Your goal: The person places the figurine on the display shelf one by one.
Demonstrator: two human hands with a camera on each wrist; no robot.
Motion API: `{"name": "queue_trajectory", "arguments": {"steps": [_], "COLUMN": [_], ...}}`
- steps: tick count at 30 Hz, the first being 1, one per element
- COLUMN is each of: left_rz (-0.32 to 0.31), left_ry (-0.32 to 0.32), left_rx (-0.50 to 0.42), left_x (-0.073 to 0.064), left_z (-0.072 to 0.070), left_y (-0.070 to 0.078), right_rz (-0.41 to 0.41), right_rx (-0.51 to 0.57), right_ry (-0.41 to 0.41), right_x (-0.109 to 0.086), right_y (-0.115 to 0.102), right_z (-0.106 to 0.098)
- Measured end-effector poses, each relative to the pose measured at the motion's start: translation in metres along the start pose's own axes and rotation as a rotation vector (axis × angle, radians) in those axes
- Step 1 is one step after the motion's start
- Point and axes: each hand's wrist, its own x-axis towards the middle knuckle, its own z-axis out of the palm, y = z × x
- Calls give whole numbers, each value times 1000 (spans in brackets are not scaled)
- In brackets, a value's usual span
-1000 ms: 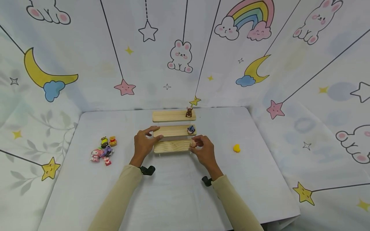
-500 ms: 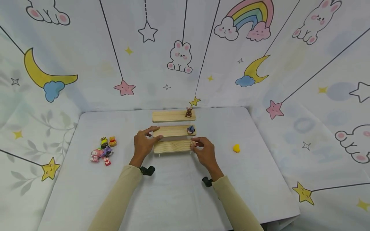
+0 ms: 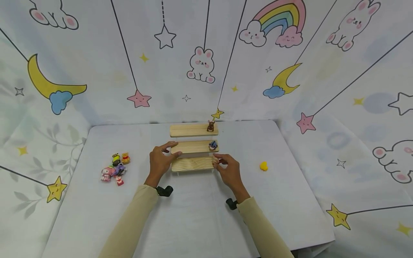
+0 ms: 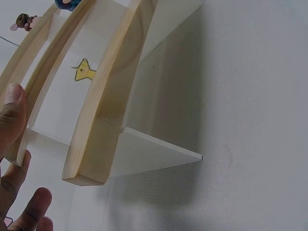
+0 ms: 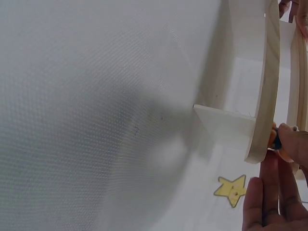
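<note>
A three-tier display shelf [image 3: 190, 163] has pale wooden boards on white supports [image 4: 154, 151]. My left hand [image 3: 160, 159] grips the left end of the middle board, thumb on top and fingers below the edge in the left wrist view. At the right end of the lowest board, my right hand [image 3: 229, 168] pinches a small figurine [image 3: 214, 161] between thumb and fingers. Orange and dark parts of that figurine [image 5: 275, 138] show in the right wrist view; the rest is hidden. A blue-grey figurine [image 3: 213, 144] stands on the middle board, a brown one [image 3: 210, 126] on the top board.
Several small figurines [image 3: 115, 170], pink, purple, yellow and red, lie grouped on the white-covered table [image 3: 193, 222] at the left. A small yellow object [image 3: 264, 166] lies at the right. Behind the shelf rises a printed backdrop [image 3: 167, 79].
My right hand and its figurine have shifted slightly to the right at the end of the lowest board. My left hand has stayed on the middle board.
</note>
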Motion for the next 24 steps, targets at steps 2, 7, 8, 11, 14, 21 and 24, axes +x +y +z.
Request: {"name": "queue_trajectory", "arguments": {"steps": [2,7,8,11,14,21,24], "left_rz": [3,10,13,16,15,18,17], "left_ry": [2,5,5,2,1,6,7], "left_rx": [3,2,3,3,0,7,6], "left_x": [0,0,0,0,0,1,1], "left_z": [0,0,0,0,-1,0,0], "left_y": [0,0,0,0,1,1,2], "right_rz": [13,24,25,16,5,32,57], "right_rx": [0,-5,-8,-7,-11,-5,-16], "right_ry": [1,21,27,43,55,78,86], "right_x": [-1,-2,-2,-2,-2,-2,-2], "right_y": [1,4,5,9,12,21,25], "right_z": [-1,-2,-3,-7,-12,-28,-35]}}
